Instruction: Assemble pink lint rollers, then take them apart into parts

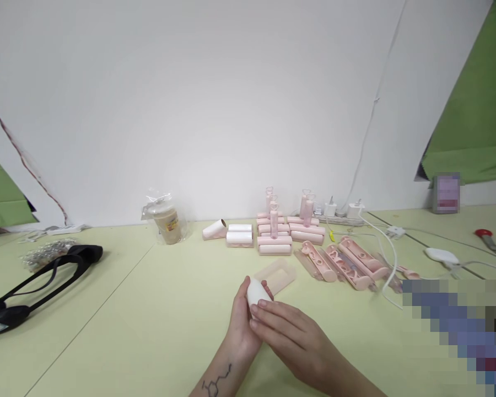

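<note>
My left hand (240, 325) is closed around a small white rounded piece (256, 292) and holds it upright over the table. My right hand (291, 335) lies against it from the right, its fingers wrapped over the lower part of the white piece. Just beyond the hands a translucent pink rectangular frame (278, 275) lies flat on the table. Farther back are stacked pale pink rolls (275, 241), white rolls (240, 234) and opened pink handle shells (347, 258).
A bagged drink cup (166, 223) stands at the back left. A black strap device (33, 289) lies at the left. A power strip with chargers (343, 212), white cables (391, 253), a white mouse-like device (440, 255) and a red-handled tool (485, 236) sit at the right. A blurred patch covers the lower right.
</note>
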### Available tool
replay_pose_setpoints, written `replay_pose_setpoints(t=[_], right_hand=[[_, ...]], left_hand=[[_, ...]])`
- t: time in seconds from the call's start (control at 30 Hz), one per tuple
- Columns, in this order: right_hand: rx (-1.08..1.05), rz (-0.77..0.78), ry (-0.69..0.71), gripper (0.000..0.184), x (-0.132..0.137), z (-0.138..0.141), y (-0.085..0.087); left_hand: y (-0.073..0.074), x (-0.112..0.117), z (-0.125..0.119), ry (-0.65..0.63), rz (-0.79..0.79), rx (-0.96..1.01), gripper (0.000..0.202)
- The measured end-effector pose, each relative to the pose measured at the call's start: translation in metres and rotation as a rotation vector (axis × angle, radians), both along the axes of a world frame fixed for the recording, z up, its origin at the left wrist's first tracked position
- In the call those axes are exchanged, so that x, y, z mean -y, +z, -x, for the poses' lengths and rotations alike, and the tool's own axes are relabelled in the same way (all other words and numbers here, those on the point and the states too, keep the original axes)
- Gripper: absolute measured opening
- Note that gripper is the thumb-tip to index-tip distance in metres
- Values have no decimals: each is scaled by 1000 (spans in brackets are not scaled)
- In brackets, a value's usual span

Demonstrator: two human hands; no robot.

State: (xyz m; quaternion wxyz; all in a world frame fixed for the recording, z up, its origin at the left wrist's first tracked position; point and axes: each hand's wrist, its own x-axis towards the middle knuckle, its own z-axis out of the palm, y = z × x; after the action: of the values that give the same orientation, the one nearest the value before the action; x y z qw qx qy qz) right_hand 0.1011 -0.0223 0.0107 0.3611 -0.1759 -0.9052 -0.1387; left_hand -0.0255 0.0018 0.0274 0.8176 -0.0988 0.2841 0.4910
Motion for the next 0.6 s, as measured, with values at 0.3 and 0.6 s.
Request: replay_pose_setpoints(t=[0.3, 0.6], right_hand=[[143, -145, -6, 36, -9, -3, 4], [-198, 295, 24, 31, -11, -8, 23]], left_hand=[[4, 1, 7, -91, -68, -40, 26], [12, 1, 15, -71, -114, 26, 31]])
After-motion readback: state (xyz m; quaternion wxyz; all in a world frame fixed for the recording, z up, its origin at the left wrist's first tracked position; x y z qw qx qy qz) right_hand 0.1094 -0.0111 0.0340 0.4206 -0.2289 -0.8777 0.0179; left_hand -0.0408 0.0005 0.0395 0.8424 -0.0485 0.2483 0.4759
